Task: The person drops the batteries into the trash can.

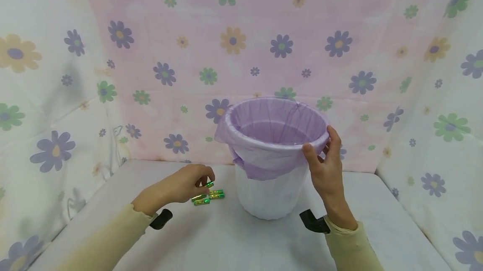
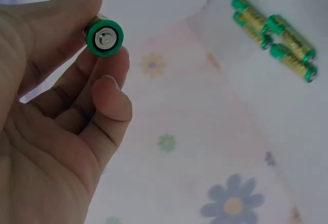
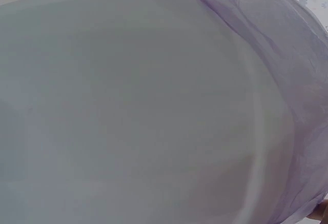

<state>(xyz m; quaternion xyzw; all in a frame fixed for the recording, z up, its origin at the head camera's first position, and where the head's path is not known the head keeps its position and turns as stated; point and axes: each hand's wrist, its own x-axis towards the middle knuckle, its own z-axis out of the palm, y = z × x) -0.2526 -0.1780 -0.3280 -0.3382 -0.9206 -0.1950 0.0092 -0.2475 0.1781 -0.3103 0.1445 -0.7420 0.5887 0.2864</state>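
Observation:
My left hand (image 1: 185,183) pinches a green-and-gold battery (image 2: 105,38) between thumb and fingertips, its metal nub facing the left wrist camera. Just beyond that hand, several more batteries (image 1: 216,196) of the same kind lie close together on the table, partly covered by the fingers in the head view. A white trash can (image 1: 269,197) stands upright to their right, lined with a thin purple bag (image 1: 269,170) folded over its rim. On the can's near right side, my right hand (image 1: 327,174) grips the bag-covered rim, thumb at the front and fingers round the side.
The white-covered table (image 1: 226,246) meets a pink flowered cloth (image 1: 196,107) behind the trash can. White flowered cloths hang at the left and right sides. A black curved piece (image 1: 315,222) sits at the right cuff, and a similar one (image 1: 161,219) at the left.

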